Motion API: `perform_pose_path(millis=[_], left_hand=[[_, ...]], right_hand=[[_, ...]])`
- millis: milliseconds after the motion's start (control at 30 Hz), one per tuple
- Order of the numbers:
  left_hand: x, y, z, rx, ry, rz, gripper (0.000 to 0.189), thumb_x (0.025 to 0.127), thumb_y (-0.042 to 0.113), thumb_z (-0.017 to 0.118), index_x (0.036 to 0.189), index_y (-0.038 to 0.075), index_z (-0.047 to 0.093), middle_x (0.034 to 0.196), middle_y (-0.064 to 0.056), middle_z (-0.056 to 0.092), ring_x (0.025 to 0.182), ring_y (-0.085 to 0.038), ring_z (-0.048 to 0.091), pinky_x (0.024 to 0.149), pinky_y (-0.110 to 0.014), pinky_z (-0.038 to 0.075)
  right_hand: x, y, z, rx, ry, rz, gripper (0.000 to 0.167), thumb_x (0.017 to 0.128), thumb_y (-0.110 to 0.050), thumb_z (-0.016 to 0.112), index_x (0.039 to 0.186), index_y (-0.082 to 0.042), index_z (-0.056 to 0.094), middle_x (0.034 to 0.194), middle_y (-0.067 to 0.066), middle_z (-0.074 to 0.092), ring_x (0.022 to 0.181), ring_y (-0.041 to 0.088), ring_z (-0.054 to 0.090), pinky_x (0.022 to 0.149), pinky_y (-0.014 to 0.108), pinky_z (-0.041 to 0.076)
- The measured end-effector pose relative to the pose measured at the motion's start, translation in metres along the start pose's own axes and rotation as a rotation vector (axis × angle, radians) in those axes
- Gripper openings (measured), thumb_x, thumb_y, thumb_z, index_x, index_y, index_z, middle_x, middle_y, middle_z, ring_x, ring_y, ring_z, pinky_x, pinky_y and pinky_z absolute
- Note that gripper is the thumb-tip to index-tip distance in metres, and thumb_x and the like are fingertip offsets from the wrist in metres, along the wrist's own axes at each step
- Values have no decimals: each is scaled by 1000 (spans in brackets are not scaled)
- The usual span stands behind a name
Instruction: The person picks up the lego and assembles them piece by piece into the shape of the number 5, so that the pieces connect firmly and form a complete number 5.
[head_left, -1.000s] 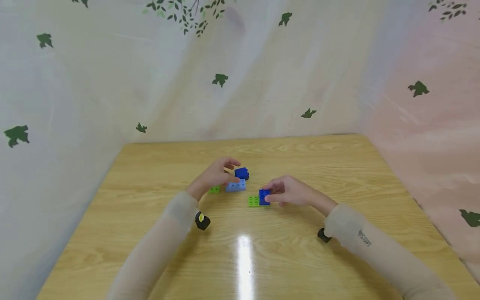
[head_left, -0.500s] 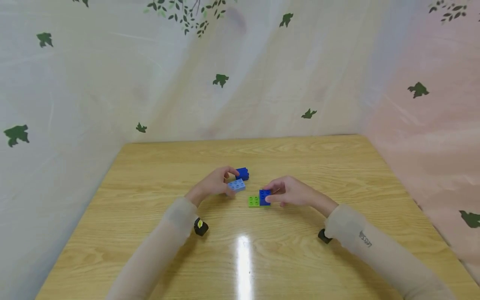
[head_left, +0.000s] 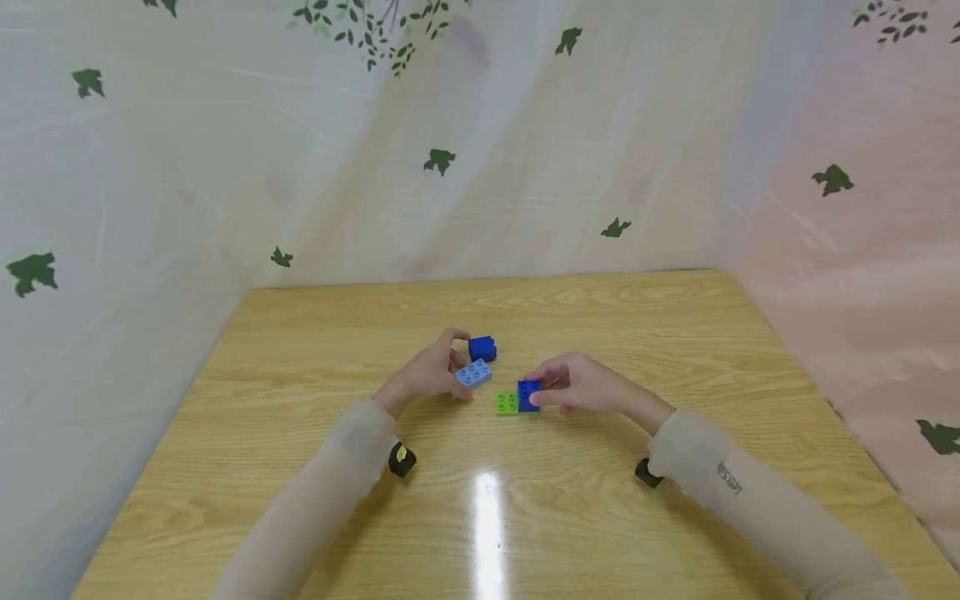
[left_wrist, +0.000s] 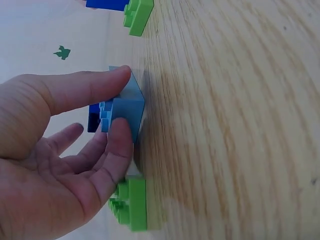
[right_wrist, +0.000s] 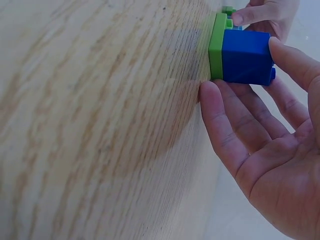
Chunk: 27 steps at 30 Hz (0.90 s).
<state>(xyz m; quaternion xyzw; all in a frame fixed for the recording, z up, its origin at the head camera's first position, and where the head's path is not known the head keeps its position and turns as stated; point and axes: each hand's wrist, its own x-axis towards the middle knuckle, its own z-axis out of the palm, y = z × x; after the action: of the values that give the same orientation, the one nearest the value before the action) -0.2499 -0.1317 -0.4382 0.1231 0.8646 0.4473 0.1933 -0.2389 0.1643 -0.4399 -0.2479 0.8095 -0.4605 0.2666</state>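
My left hand [head_left: 435,371] pinches a light blue toy brick [head_left: 473,374] between thumb and finger, low over the table. In the left wrist view the thumb lies along one side of this light blue brick [left_wrist: 127,112], with a fingertip on another. My right hand [head_left: 577,382] holds a dark blue brick [head_left: 528,396], its thumb against the side. That dark blue brick [right_wrist: 247,56] stands on one end of a flat green brick [right_wrist: 216,47], whose other studs [head_left: 506,403] show bare in the head view.
A second dark blue brick [head_left: 482,348] lies on its side just behind the light blue one. Another green brick [left_wrist: 135,204] sits by my left fingers, hidden behind the hand in the head view. A leaf-patterned cloth [head_left: 525,167] rises beyond the wooden table [head_left: 360,317].
My left hand has come down onto the light blue brick, taken hold of it and turned it at an angle. The right hand has kept its place on the dark blue brick.
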Motion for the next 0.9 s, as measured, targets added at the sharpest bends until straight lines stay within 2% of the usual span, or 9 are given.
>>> perform_pose_path(millis=[233,500,733,833,900], left_hand=[[0,-3,0,-14,-14,34,87,76,-6,84,148,7,38,119,-18,63,109,-29,60,98,-44,50],[-2,-6,-1,-97,23,33,74,83,2,81,146,10,44,126,-16,63,118,-32,59,103,-48,47],[-10,3,0,-275,35,130,68,86,5,79,146,10,48,131,-11,64,122,-29,58,105,-48,46],[-14,8,1,-302,32,174,67,85,7,81,145,9,50,130,-9,64,120,-26,59,103,-46,47],[-16,11,1,-305,35,203,66,84,6,82,143,9,51,129,-9,64,118,-27,60,101,-46,48]], right_hand=[[0,-2,1,4,-4,-1,44,94,-28,75,130,-4,67,115,8,71,94,25,69,65,40,60],[-1,-1,2,12,-7,3,45,95,-26,74,132,-3,65,113,8,70,84,28,68,65,39,59],[-3,1,4,-25,2,-37,43,99,-25,70,135,-3,63,119,11,67,71,29,66,60,37,58],[-5,0,5,-50,-1,-62,45,101,-25,66,139,-3,58,125,15,62,69,30,66,59,39,57],[-7,-1,5,-51,8,-72,49,102,-28,64,143,-3,54,128,17,60,74,30,68,60,41,58]])
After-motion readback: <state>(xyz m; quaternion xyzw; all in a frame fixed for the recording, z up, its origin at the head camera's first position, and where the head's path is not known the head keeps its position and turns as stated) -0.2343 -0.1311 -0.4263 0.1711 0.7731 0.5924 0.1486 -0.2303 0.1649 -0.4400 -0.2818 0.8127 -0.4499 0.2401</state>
